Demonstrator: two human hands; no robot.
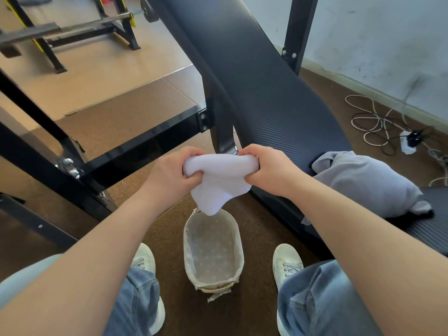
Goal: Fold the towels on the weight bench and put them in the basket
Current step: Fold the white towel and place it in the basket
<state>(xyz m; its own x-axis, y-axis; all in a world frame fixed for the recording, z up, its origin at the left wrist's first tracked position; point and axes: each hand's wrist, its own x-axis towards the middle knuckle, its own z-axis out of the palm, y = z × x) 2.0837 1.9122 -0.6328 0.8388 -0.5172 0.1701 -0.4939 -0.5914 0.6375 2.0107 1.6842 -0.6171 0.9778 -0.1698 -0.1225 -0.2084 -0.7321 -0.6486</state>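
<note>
Towels: two in view, one grey (368, 183) and one white (218, 183); entries run by size.

Weight bench (254, 76): dark ribbed pad, sloping from 12 o'clock down to 4 o'clock.

Black steel frame (145, 146): crossbar bolted to the bench upright, running out toward 9 o'clock over brown carpet.

Barbell rack (72, 30): black and yellow, at 11 o'clock, well apart from the bench.

Grey towel: crumpled, unfolded, lying on the bench pad at 3 o'clock.

Basket (188, 241): oval, lined with pale dotted cloth, on the floor at 6 o'clock between two pale sneakers (nothing lies inside).

White towel: bunched and held in the air at centre, above the far end of the basket; its lower corner hangs over the basket's far rim in this view.

Left hand (172, 173): fingers curled, gripping the white towel's 9 o'clock end.

Right hand (271, 169): fingers curled, gripping the 3 o'clock end, just beside the bench edge.

Power strip (408, 141): white, on the floor at 2 o'clock among loose coiled cables (373, 122).
</note>
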